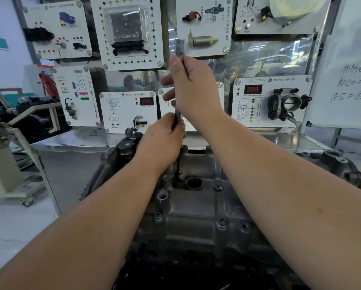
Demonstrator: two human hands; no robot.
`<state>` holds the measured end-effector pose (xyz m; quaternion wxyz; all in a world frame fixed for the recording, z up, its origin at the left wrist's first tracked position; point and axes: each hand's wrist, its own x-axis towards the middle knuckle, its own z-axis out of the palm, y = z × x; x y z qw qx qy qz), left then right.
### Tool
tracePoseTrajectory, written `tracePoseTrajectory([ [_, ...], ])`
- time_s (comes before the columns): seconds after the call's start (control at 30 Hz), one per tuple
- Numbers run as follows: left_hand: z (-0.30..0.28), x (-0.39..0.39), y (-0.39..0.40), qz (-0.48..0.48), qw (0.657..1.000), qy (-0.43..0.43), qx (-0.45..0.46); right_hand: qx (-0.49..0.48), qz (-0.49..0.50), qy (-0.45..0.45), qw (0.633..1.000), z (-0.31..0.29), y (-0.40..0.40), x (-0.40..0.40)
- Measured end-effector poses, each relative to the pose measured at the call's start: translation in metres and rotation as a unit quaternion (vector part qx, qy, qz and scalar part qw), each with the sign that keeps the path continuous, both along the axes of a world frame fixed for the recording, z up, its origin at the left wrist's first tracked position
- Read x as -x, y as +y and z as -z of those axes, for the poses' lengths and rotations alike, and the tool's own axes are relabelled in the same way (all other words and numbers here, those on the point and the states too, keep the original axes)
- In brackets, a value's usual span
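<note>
Above the engine casing [196, 206], the fingers [167, 80] of the right hand [194, 88] are curled round the upper shaft of an upright metal rod tool [180, 48]. The left hand [162, 141] grips it lower down. Its lower end reaches the casing just beside a round bore [194, 183], dark inside. Past the casing's far edge runs the steel desk [81, 139], with display panels [129, 34] close behind.

Bare forearms [279, 174], short-nailed right hand [194, 91], small mole on left hand [162, 141]

Dull grey cast-metal engine block [196, 206], seemingly shiny steel tool [180, 47]
</note>
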<state>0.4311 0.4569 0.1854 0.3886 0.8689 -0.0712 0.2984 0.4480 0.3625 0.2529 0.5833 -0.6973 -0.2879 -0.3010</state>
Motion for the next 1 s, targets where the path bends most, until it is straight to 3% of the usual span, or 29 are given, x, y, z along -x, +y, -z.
tracePoseTrajectory([
  [0.83, 0.002, -0.0005, 0.0011, -0.016, 1.0, -0.017, -0.009, 0.001, 0.047, -0.037, 0.998, 0.0001, 0.0015, -0.0018],
  [1.0, -0.0008, 0.0021, -0.0014, -0.005, 1.0, 0.003, 0.0, -0.007, 0.012, -0.03, 0.999, 0.0015, 0.0014, 0.0007],
])
